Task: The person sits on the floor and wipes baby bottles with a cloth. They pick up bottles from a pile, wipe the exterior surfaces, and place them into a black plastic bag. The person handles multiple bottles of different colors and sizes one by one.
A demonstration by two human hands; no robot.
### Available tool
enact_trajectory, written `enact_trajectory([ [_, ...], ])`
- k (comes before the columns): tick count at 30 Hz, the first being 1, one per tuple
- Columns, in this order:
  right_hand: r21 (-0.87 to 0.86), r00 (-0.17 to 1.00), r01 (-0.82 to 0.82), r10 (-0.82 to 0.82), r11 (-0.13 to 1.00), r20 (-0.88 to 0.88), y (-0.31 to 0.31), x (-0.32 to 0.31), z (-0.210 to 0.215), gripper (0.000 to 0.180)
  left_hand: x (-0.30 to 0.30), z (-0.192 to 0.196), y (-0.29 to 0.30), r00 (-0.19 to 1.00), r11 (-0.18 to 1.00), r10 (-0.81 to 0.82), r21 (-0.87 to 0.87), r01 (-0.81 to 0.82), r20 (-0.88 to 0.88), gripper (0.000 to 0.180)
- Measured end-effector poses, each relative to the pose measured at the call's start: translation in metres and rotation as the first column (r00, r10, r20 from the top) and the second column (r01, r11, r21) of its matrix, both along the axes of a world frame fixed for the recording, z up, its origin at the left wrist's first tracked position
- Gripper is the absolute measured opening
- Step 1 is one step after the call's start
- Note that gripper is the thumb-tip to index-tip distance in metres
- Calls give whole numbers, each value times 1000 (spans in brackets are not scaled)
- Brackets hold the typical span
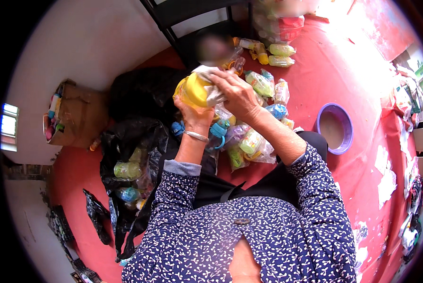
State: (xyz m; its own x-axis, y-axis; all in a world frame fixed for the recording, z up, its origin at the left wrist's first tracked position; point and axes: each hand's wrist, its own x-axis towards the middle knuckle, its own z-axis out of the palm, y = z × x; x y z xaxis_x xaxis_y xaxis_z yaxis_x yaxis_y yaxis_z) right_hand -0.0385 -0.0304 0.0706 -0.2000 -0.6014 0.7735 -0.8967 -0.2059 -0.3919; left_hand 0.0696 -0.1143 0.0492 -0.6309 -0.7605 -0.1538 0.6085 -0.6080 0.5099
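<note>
My left hand (196, 116) is wrapped round a yellow round plastic container (192, 90), held up above my lap; its exact kind is hard to make out. Against its right side, my right hand (237, 95) presses a white cloth (215, 96) between fingers and thumb. Beneath and beyond both hands lies a heap of small plastic bottles, many in clear wrapping. Among them are a blue-handled bottle (218, 131), a green-and-white wrapped bottle (252, 142) and another wrapped bottle (260, 83).
A purple basin (350, 134) with cloudy liquid stands on the red floor covering (310, 85) to my right. On the left are an open black plastic bag (148, 129) holding more bottles and a cardboard box (82, 115). A black chair (185, 14) stands at the far side.
</note>
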Motion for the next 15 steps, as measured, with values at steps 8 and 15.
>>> enact_trajectory([
  [8, 177, 992, -17, 38, 984, -117, 19, 35, 14, 21, 5, -7, -10, 979, 990, 140, -25, -138, 148, 78],
  [15, 142, 923, 172, -209, 975, 323, -1, 4, 23, 15, -4, -28, -13, 984, 987, 140, -92, -130, 109, 70],
])
